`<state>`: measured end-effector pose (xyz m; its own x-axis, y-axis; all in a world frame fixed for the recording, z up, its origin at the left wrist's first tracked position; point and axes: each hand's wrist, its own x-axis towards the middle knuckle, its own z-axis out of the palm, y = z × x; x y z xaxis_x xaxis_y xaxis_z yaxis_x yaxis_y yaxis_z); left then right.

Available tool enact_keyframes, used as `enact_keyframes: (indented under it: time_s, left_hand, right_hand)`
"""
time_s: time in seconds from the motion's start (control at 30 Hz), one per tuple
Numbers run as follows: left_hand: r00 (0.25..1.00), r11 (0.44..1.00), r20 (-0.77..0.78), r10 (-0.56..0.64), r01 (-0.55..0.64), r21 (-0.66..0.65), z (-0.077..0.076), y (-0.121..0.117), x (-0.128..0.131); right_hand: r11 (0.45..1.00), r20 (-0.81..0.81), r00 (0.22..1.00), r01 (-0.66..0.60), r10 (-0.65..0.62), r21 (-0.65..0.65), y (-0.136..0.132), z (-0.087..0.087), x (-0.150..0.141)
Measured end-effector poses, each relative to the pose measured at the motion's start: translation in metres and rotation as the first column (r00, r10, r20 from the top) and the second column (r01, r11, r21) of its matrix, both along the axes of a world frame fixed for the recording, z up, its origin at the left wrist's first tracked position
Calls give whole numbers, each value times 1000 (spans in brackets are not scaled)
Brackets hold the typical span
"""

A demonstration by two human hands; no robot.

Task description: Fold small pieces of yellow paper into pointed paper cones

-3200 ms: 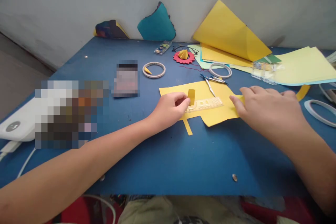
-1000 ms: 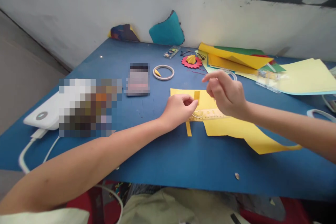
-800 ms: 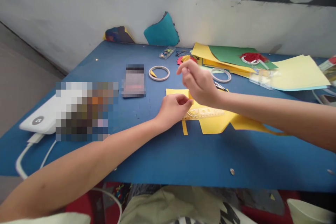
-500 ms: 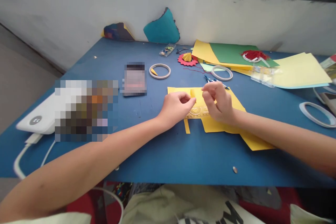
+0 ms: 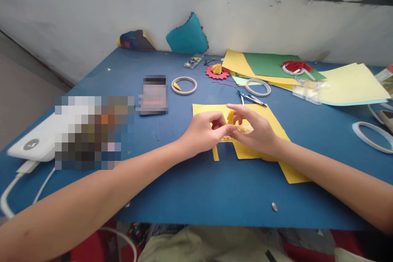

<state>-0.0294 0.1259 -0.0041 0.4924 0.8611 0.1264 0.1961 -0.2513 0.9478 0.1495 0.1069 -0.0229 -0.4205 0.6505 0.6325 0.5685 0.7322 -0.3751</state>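
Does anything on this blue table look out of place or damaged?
The wall behind the table is scuffed and flaking. Otherwise, only craft clutter: a cut yellow sheet under both hands and a loose paper strip beside it.

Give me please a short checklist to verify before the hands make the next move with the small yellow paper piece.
1. Small yellow paper piece pinched by left hand: ok.
2. Right hand touches the same piece: ok, its fingers meet the left fingertips.
3. Yellow sheet lies flat on the blue table: ok.
4. Ruler position under the hands: cannot tell, mostly hidden.
5. Compass apart from both hands: ok, it lies beyond the sheet.
6. Cut yellow strip apart from the fingers: ok, by the sheet's near edge.
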Motion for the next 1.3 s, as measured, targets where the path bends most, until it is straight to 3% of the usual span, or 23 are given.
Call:
enact_keyframes:
  time_s: [0.27, 0.47, 0.73, 1.0, 1.3]
  left_hand:
    - [999, 1000, 32, -28, 28, 4, -1, 4, -2]
    - [996, 994, 53, -78, 82, -77, -1, 4, -2]
    - [992, 992, 123, -34, 49, -116, 1, 1, -3]
    - [971, 947, 215, -102, 161, -277, -3, 9, -1]
    - [971, 943, 213, -106, 166, -290, -1, 8, 2]
  right_hand:
    - [989, 17, 992, 127, -129, 78, -4, 2, 4]
    - [994, 9, 997, 75, -76, 74, -5, 2, 4]
    - [987, 2, 997, 73, -74, 142, -1, 3, 3]
    - [978, 33, 999, 7, -14, 208, -1, 0, 5]
    - [980, 69, 998, -17, 3, 200, -1, 4, 4]
